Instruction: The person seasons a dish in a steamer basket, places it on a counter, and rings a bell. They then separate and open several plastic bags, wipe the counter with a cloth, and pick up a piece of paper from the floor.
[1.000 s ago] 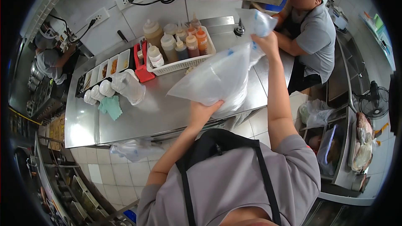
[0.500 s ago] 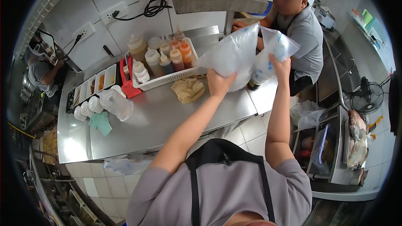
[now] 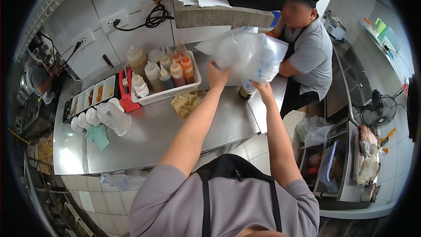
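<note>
Over the steel counter I hold clear plastic bags in front of me. My left hand (image 3: 218,76) is closed on the left lower edge of a large, crumpled clear plastic bag (image 3: 234,55). My right hand (image 3: 263,91) is closed at the lower end of a plastic bag with blue print (image 3: 268,63), which overlaps the large one; the fingertips are partly hidden. Just left of my right hand, a dark-bottomed container (image 3: 245,92) stands on the counter, its top hidden by the bags. A crumpled tan cloth (image 3: 186,104) lies left of my left forearm.
A white basket (image 3: 169,94) holds several sauce bottles. Beside it are a red holder (image 3: 127,94), a topping tray (image 3: 94,96), stacked white lids (image 3: 90,117) and a green cloth (image 3: 97,137). A co-worker (image 3: 309,48) stands close at right, beneath a shelf (image 3: 223,16) edge.
Both hands and the bags have moved left. The right hand has gone lower, and the blue-printed bag now tilts over and lies against the large one.
</note>
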Demonstrator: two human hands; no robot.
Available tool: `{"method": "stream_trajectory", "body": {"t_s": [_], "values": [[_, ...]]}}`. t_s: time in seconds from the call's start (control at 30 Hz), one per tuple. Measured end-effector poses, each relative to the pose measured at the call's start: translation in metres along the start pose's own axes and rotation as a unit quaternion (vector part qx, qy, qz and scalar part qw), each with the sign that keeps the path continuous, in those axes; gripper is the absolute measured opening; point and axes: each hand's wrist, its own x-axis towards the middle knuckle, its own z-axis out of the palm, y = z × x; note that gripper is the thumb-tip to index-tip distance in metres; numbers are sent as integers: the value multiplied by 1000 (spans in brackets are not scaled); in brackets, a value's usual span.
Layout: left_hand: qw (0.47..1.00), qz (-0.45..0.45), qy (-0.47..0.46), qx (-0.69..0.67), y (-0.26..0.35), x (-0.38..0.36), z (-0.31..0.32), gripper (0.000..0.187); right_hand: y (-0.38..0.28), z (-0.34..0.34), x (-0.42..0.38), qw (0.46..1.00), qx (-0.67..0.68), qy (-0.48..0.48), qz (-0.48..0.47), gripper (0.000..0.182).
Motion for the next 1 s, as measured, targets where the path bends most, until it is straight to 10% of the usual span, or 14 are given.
{"method": "stream_trajectory", "body": {"t_s": [0.23, 0.43, 0.57, 0.77, 1.0], "values": [[992, 47, 64, 100, -30, 0, -20, 42, -1, 44, 41, 999, 1, -49, 5, 60], [964, 32, -264, -15, -13, -101, -80, 21, 21, 82, 92, 992, 29, -124, 13, 61], [957, 84, -275, 32, -24, -160, -142, 13, 31, 124, 96, 996, -6, 9, -86, 63], [986, -133, -77, 68, -30, -213, -265, 12, 31, 156, 81, 979, -32, 87, -183, 70], [981, -82, 132, 113, -34, -224, -319, 11, 46, 174, 94, 966, -41, 135, -217, 77]]}}
